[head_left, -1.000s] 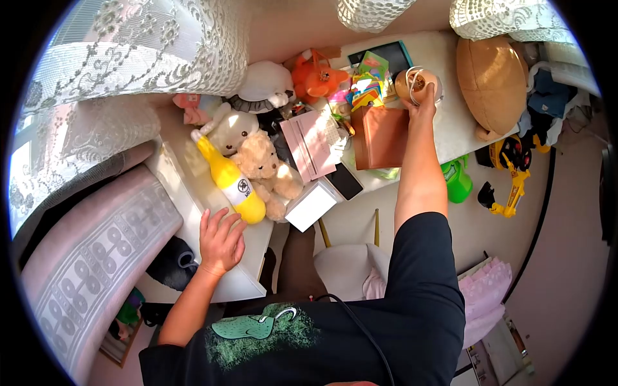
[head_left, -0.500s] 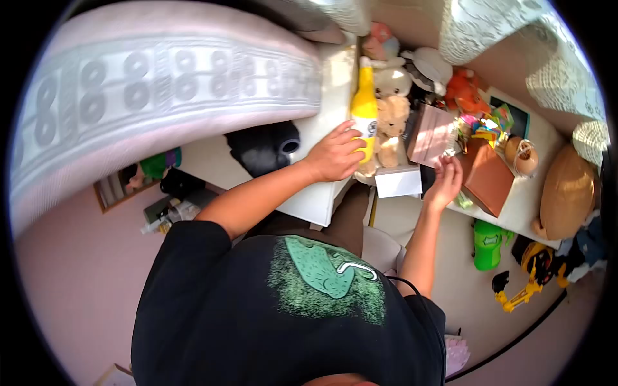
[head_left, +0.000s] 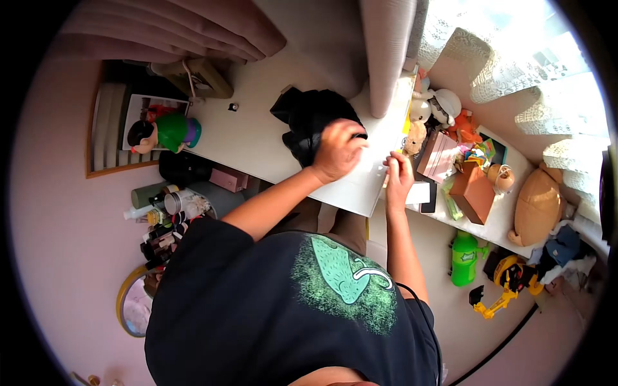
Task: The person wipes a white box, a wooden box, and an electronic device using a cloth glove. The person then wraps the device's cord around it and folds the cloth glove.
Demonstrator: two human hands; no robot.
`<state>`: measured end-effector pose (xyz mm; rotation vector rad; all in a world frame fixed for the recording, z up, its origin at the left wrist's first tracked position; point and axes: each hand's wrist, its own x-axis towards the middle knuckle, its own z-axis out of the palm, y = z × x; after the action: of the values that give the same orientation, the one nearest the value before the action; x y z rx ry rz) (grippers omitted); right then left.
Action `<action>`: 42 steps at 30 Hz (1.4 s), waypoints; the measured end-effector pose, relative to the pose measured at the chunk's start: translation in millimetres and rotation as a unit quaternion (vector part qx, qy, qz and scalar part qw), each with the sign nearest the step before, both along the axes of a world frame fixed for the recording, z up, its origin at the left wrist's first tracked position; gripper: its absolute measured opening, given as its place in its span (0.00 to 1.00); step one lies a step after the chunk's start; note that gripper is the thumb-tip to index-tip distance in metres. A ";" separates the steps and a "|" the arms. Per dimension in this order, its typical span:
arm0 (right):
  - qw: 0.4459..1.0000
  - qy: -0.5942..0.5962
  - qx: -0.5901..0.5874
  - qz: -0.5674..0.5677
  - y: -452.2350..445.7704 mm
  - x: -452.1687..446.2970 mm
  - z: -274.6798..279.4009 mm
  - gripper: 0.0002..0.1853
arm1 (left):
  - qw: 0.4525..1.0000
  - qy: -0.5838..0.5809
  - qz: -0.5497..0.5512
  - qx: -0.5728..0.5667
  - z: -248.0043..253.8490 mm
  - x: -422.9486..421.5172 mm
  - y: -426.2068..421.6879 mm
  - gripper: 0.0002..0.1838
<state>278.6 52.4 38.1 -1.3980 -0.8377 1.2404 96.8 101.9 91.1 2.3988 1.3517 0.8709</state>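
Observation:
My left hand (head_left: 338, 151) is over the near side of a black bundle (head_left: 315, 116) on the white table (head_left: 257, 138). Its fingers are slightly blurred, loosely curled and apart, with nothing visible in them. My right hand (head_left: 399, 180) is at the table's right edge, thumb and fingers pinched together; what they hold, if anything, is too small to make out. Small white specks show between the two hands. A yellow bottle (head_left: 406, 128) shows only as a strip beside the teddy bear (head_left: 414, 138), the rest hidden.
Several soft toys, a pink box (head_left: 436, 156), a brown box (head_left: 474, 193) and a tan cushion (head_left: 537, 206) sit to the right. Below them are a green bottle (head_left: 463, 258) and a yellow toy digger (head_left: 505, 293). A green-clad figure (head_left: 170, 133) stands left, near several jars.
My left hand has let go of the yellow bottle and moved left to the black bundle. My right hand has come left from the pink box. The view has turned left.

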 end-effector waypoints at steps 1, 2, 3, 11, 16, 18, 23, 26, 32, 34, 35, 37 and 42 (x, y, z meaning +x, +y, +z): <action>0.997 -0.077 0.021 0.009 7.5 -12.8 8.8 0.14 | 0.998 0.014 0.062 0.010 9.0 -17.5 -3.1 0.19; 0.987 -0.152 0.041 0.017 14.5 -29.8 17.5 0.16 | 0.992 0.028 0.123 0.019 15.8 -32.6 -5.3 0.23; 0.972 -0.227 0.051 0.021 20.0 -48.3 21.6 0.18 | 0.986 0.050 0.160 0.009 15.6 -44.2 -6.6 0.26; 0.989 0.131 0.064 -0.029 34.1 -69.3 41.6 0.04 | 0.908 -0.315 0.158 -0.226 -7.9 -138.9 14.4 0.18; 0.974 0.172 0.141 -0.043 13.5 -83.9 100.6 0.05 | 0.848 -0.417 0.039 -0.324 47.5 -162.0 3.5 0.17; 0.966 0.167 0.196 -0.021 14.2 -91.5 121.5 0.04 | 0.845 -0.419 0.020 -0.332 62.6 -165.9 3.2 0.18; 0.971 -0.043 0.236 -0.011 26.1 -113.3 181.5 0.06 | 0.844 -0.456 -0.001 -0.284 70.4 -162.7 0.9 0.25; 0.979 0.149 0.135 0.021 27.3 -131.3 206.1 0.08 | 0.922 -0.328 -0.054 -0.198 70.0 -146.4 -15.7 0.38; 0.979 0.171 0.093 0.051 20.8 -137.5 232.7 0.07 | 0.967 -0.202 0.007 -0.158 43.9 -105.6 -44.4 0.37; 0.986 0.111 0.098 0.072 16.6 -130.8 244.1 0.07 | 0.945 -0.201 -0.024 -0.255 30.2 -109.0 -35.5 0.29; 0.990 0.058 0.110 0.072 16.9 -122.3 245.7 0.09 | 0.946 -0.203 -0.024 -0.253 36.6 -114.0 -29.7 0.29; 0.982 -0.108 0.141 0.070 15.8 -105.6 253.7 0.11 | 0.926 -0.203 -0.091 -0.305 53.1 -132.4 -17.1 0.24; 0.940 -0.303 0.093 0.127 9.1 -63.0 263.6 0.12 | 0.895 -0.213 -0.155 -0.361 74.2 -183.9 18.5 0.20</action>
<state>215.6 61.5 301.6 -1.5688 -1.5594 0.8797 -87.1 120.4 165.3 1.6528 0.8697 0.6046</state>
